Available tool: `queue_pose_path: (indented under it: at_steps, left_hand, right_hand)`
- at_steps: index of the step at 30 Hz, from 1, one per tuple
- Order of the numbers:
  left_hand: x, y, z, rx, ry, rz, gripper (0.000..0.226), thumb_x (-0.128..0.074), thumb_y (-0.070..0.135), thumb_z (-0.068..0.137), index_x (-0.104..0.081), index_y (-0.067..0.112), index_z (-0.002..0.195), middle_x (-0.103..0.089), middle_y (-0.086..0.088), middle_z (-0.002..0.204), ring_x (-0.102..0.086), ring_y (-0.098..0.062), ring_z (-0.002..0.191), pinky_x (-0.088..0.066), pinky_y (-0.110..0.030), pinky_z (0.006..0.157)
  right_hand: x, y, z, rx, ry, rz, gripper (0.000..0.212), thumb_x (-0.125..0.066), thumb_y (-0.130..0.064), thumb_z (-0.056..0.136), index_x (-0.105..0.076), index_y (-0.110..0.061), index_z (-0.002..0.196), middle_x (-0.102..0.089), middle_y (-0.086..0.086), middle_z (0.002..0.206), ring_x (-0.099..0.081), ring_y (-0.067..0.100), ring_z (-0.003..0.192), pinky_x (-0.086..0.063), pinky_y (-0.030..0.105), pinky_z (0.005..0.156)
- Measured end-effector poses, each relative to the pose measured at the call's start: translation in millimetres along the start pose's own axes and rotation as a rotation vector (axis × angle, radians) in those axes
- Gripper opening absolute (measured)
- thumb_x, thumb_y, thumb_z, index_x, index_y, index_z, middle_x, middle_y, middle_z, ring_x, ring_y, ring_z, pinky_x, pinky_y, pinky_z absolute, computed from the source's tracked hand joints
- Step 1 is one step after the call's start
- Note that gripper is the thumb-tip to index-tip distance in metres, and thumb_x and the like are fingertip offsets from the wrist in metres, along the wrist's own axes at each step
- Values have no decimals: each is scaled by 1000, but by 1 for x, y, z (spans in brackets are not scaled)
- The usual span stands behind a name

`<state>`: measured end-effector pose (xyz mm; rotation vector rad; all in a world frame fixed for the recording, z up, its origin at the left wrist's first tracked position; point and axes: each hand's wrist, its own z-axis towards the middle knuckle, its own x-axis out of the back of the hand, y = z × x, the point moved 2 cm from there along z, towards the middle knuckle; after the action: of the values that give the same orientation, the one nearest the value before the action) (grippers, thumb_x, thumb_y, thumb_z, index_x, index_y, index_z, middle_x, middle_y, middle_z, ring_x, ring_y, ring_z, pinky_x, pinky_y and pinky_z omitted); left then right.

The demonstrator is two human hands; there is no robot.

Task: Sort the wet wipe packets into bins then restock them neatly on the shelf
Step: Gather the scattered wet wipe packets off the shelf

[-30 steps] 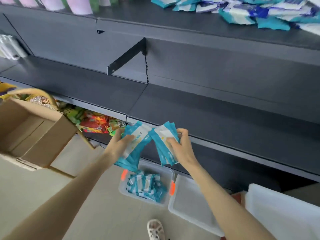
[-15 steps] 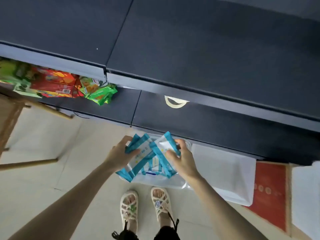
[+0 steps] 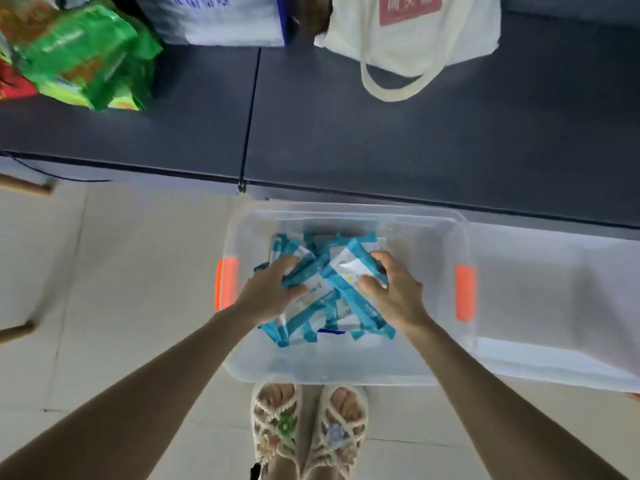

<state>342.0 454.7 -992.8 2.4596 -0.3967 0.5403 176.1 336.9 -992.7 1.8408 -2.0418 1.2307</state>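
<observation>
Two bare arms reach down over a clear plastic bin (image 3: 346,212) that sits on the pale floor (image 3: 121,271). The bin has two orange handles (image 3: 465,292), one on each side. The left hand (image 3: 272,292) holds a bunch of blue and white wet wipe packets (image 3: 311,296), and its fingers (image 3: 289,263) are curled round them. The right hand (image 3: 398,294) holds a second bunch (image 3: 346,268) with its fingers and thumb bent round it. The two bunches touch in the middle and fan out low inside the bin. I cannot tell if they rest on the bottom. A few more blue packets (image 3: 332,239) peek out behind the hands, on the side by the shelf. Just beside the bin, on the right, lies a white plastic thing (image 3: 554,306); it may be a lid or a second bin, I cannot tell which. Past the bin is the dark bottom shelf (image 3: 381,143). On it sit green snack bags (image 3: 86,53) at the left, a white and blue sack (image 3: 221,19) in the middle, and a cream cloth bag (image 3: 415,32) with a red patch at the right. Two feet in pale woven sandals (image 3: 277,431) stand close to the near side of the bin.
</observation>
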Motion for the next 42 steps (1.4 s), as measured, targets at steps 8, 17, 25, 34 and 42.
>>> queue_pose_path:
  at_steps: [8,17,25,34,42]
  left_hand:
    - [-8,-23,53,-91,103,361,47,-49,36,96,-42,21,140,-49,-6,138,-44,-28,124,-31,-42,102]
    - [44,45,-66,-166,95,328,43,-56,27,93,-50,15,134,-52,-4,135,-42,-22,126,-35,-38,104]
    - [159,210,-243,-370,164,392,50,-57,32,92,-43,19,139,-52,-3,135,-45,-23,123,-36,-34,102]
    - [273,430,-471,-726,345,533,58,-57,37,91,-35,23,143,-50,-3,137,-44,-23,127,-35,-38,104]
    - [319,569,-597,-899,609,576,55,-57,39,91,-37,24,140,-50,-1,136,-47,-20,125,-38,-40,103]
  right_hand:
    - [-30,23,47,-77,-36,-319,52,-37,-42,100,-23,-35,149,-19,4,157,-17,29,141,-15,48,111]
    - [65,-40,-54,-6,-247,-256,54,-59,-29,92,-42,-13,141,-39,11,138,-44,29,123,-46,38,97]
    - [243,-159,-214,122,-29,-246,47,-60,-26,91,-48,-12,134,-46,9,136,-46,25,124,-40,34,101]
    - [475,-264,-437,288,311,-331,48,-57,-27,94,-43,-15,138,-42,6,141,-43,26,128,-38,39,104]
    - [642,-290,-560,437,583,-385,51,-55,-30,95,-39,-17,141,-39,5,142,-41,27,128,-38,39,102]
